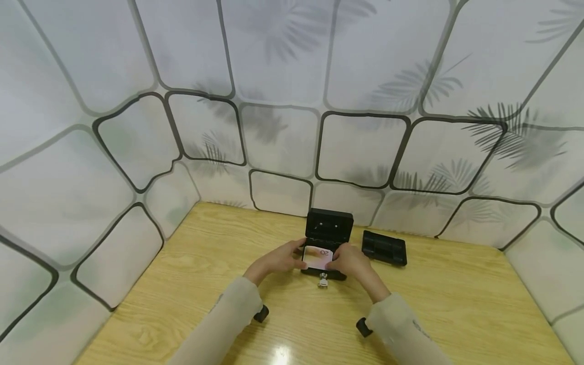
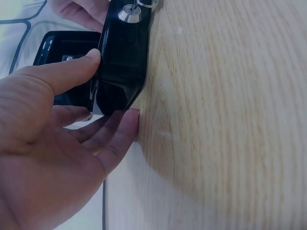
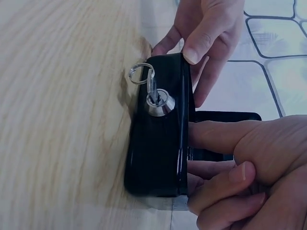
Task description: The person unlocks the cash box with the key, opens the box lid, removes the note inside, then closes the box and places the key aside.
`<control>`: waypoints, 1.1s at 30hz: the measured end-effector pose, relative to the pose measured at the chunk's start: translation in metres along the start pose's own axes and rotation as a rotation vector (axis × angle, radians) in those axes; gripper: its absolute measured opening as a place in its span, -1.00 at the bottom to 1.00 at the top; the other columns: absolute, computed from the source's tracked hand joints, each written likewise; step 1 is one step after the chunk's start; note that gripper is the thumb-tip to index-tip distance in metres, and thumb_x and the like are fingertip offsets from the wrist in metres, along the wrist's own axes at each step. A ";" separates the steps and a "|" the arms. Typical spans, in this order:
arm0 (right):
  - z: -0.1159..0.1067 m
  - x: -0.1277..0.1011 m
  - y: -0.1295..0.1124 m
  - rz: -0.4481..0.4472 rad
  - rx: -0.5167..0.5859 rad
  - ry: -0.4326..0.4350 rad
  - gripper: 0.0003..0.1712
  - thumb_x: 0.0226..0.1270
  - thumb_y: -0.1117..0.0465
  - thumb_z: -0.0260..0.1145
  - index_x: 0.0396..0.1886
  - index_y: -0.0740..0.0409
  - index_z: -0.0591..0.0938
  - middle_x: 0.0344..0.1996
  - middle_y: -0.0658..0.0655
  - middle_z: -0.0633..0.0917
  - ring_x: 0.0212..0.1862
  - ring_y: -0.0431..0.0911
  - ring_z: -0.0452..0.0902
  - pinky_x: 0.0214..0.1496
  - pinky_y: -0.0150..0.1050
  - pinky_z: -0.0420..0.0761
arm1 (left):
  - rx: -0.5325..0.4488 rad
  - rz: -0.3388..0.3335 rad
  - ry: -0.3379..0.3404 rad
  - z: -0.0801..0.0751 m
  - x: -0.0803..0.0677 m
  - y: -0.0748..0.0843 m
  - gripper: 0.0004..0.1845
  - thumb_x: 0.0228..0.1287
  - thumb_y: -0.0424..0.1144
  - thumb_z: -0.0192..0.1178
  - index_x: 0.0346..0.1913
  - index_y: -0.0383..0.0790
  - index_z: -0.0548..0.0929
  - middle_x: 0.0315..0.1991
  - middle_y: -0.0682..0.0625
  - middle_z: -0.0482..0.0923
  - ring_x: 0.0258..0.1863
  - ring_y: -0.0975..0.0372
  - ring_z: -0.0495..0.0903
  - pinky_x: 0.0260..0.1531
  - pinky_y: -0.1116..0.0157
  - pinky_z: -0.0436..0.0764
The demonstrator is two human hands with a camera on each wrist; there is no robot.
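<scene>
A small black cash box [image 1: 329,223] stands on the table, its lid raised at the back. Pink banknotes [image 1: 317,257] marked 20 lie in it. My left hand [image 1: 280,258] holds the box's left end, thumb on the front rim and fingers along the side, as the left wrist view shows. At the right end, my right hand [image 1: 355,262] pinches the edge of the notes; in the right wrist view its thumb and forefinger reach behind the front wall, their tips hidden. A key with a ring [image 3: 151,84] sits in the round silver lock [image 3: 160,104] on the front.
A black compartment tray [image 1: 384,248] lies on the wooden table [image 1: 456,299] to the right of the box. Behind the box rises a patterned wall [image 1: 283,137], with side walls at left and right. Black wrist devices [image 1: 261,313] show at both cuffs.
</scene>
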State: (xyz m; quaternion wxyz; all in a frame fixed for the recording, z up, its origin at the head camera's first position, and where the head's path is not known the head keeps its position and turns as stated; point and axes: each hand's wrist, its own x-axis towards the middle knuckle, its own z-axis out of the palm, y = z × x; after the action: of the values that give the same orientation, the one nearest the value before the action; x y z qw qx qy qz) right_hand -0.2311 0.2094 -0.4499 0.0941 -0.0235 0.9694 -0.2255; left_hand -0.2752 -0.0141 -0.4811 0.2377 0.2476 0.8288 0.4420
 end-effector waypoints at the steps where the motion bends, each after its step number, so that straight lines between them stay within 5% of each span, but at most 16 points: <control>1: 0.000 0.001 -0.001 0.003 0.002 -0.007 -0.75 0.21 0.07 0.57 -0.55 0.09 0.79 -0.63 -0.07 0.61 -0.54 -0.14 0.41 -0.54 -0.27 0.38 | 0.000 0.000 0.000 0.000 0.000 0.000 -0.13 0.44 -0.29 0.32 0.64 -0.34 0.07 0.45 -0.34 0.35 0.44 -0.12 0.35 0.40 -0.05 0.36; 11: -0.001 0.005 -0.007 0.087 -0.021 -0.008 -0.63 0.13 0.03 0.61 -0.62 0.11 0.64 -0.60 -0.02 0.56 -0.53 -0.10 0.43 -0.53 -0.19 0.41 | 0.001 0.008 -0.004 0.001 -0.001 0.002 -0.13 0.43 -0.32 0.32 0.63 -0.36 0.07 0.44 -0.35 0.35 0.43 -0.13 0.36 0.38 -0.06 0.38; 16: 0.000 0.007 -0.006 0.086 -0.050 -0.008 -0.67 0.13 0.02 0.60 -0.51 0.12 0.68 -0.51 0.01 0.65 -0.45 -0.06 0.55 -0.44 -0.10 0.54 | 0.004 0.012 -0.006 0.000 -0.001 0.002 -0.13 0.43 -0.33 0.32 0.63 -0.38 0.07 0.44 -0.36 0.35 0.42 -0.13 0.37 0.38 -0.05 0.38; 33: 0.000 0.008 -0.008 0.036 -0.049 -0.014 -0.72 0.15 0.03 0.59 -0.51 0.13 0.75 -0.49 0.02 0.66 -0.42 -0.05 0.55 -0.41 -0.12 0.56 | -0.005 0.034 0.000 -0.001 -0.004 0.004 -0.14 0.43 -0.34 0.32 0.62 -0.42 0.07 0.44 -0.39 0.34 0.42 -0.15 0.36 0.39 -0.08 0.35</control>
State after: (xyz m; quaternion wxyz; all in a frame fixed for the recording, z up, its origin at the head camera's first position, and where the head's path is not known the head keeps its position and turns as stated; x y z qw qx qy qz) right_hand -0.2389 0.2017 -0.4476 0.1042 -0.0101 0.9742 -0.2000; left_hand -0.2718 -0.0152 -0.4768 0.2309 0.2611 0.8233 0.4481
